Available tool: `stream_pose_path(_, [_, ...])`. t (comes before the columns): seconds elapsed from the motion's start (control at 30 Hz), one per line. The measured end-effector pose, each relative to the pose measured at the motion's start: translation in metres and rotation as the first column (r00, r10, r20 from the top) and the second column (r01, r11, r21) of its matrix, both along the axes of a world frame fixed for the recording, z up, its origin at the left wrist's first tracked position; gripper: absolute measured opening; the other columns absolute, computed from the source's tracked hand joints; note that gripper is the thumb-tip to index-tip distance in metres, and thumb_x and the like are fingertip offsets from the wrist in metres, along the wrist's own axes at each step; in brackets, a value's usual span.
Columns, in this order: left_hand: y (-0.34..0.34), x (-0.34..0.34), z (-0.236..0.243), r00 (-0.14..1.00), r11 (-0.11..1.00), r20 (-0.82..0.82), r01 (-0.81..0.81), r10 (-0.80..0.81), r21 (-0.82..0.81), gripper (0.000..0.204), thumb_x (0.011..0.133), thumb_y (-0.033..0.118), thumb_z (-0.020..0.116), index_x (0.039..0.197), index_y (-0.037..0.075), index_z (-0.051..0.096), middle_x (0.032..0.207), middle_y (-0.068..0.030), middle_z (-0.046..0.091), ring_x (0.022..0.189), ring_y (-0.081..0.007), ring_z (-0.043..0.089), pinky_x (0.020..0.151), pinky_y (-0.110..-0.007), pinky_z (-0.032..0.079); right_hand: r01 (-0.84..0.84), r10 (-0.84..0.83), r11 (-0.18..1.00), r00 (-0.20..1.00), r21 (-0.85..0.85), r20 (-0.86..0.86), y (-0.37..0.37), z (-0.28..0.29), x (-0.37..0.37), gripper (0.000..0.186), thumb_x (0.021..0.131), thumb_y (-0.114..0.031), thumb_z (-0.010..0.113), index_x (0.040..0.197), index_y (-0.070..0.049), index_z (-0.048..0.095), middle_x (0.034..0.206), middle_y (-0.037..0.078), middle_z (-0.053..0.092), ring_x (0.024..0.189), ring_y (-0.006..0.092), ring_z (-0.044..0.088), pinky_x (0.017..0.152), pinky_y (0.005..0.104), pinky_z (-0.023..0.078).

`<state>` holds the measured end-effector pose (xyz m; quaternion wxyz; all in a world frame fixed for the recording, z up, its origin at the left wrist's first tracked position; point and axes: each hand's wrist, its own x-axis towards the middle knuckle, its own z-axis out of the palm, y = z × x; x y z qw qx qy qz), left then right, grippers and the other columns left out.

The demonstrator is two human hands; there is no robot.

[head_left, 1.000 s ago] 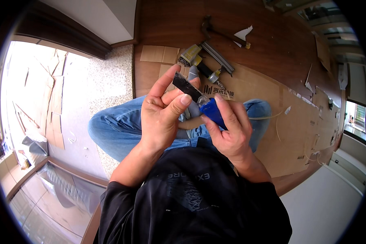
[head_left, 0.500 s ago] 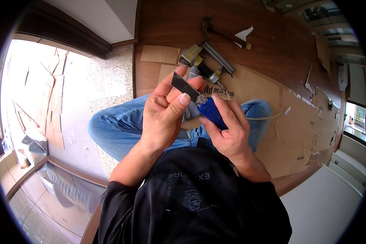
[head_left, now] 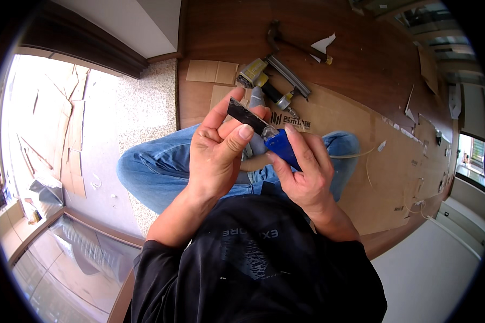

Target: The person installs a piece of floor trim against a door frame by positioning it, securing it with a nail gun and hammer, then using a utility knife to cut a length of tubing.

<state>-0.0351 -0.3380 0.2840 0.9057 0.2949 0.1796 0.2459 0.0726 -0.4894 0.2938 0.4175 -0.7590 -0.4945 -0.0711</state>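
Above my lap I hold a blue-handled tool with a dark, flat blade [head_left: 248, 117] that ends in a slant. My left hand [head_left: 214, 153] pinches the blade between thumb and fingers, its index finger stretched along behind the tip. Wrapped round the blue handle [head_left: 283, 149] are the thumb and fingers of my right hand [head_left: 310, 175]. A clear or whitish piece [head_left: 269, 132] shows where blade and handle meet. What kind of blade tool it is, I cannot tell for sure.
Beyond my crossed legs a yellow-grey air nailer [head_left: 275, 86] lies by my foot, its thin hose running right. A hammer [head_left: 296, 46] and paper scraps rest on the wood floor farther off. Cardboard [head_left: 372, 161] covers the floor to the right; a stone sill [head_left: 151, 102] is left.
The blue handle and my right hand have shifted slightly right. The blade has tilted a little, and both hands keep their grip.
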Motion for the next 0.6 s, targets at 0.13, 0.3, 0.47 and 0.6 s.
stream_pose_path(0.13, [0.0,0.002,0.006,1.0,0.998,-0.008,-0.009,0.01,0.061,0.069,0.097,0.005,0.073,0.157,-0.001,0.04,0.135,-0.0161,0.07,0.134,-0.0313,0.061,0.119,-0.046,0.042,-0.01,0.01,1.0,1.0,-0.024,-0.028,-0.002,0.004,-0.003,0.061,0.081,-0.01,0.087,0.138,-0.007,0.066,0.097,0.01,0.065,0.08,0.025,0.067,0.068,0.0357,0.057])
stream_pose_path(0.3, [0.002,0.0,0.004,0.999,0.997,0.034,0.012,-0.014,0.074,0.067,0.099,0.003,0.068,0.159,-0.001,0.037,0.139,-0.0181,0.067,0.137,-0.0314,0.058,0.121,-0.046,0.039,-0.08,0.073,0.996,0.977,-0.03,-0.199,0.001,0.01,-0.003,0.06,0.082,-0.01,0.087,0.137,-0.005,0.066,0.099,0.012,0.066,0.082,0.0266,0.068,0.07,0.0361,0.058])
stream_pose_path(0.47, [0.003,-0.001,0.002,1.0,0.996,0.004,0.026,-0.027,0.08,0.066,0.1,0.003,0.068,0.158,-0.001,0.038,0.136,-0.017,0.069,0.134,-0.0312,0.061,0.119,-0.045,0.041,-0.067,0.06,0.998,0.973,-0.023,-0.223,0.001,0.009,-0.003,0.059,0.082,-0.009,0.087,0.137,-0.005,0.066,0.1,0.012,0.067,0.083,0.0269,0.069,0.071,0.0362,0.058])
stream_pose_path(0.6, [0.002,-0.001,-0.001,1.0,0.997,0.014,0.009,-0.01,0.072,0.066,0.099,0.002,0.069,0.158,0.0,0.039,0.133,-0.0163,0.071,0.131,-0.0304,0.063,0.117,-0.044,0.043,-0.046,0.039,0.998,0.983,-0.032,-0.181,0.001,0.01,-0.003,0.059,0.081,-0.008,0.087,0.136,-0.005,0.066,0.1,0.012,0.068,0.083,0.0268,0.069,0.07,0.0361,0.058])
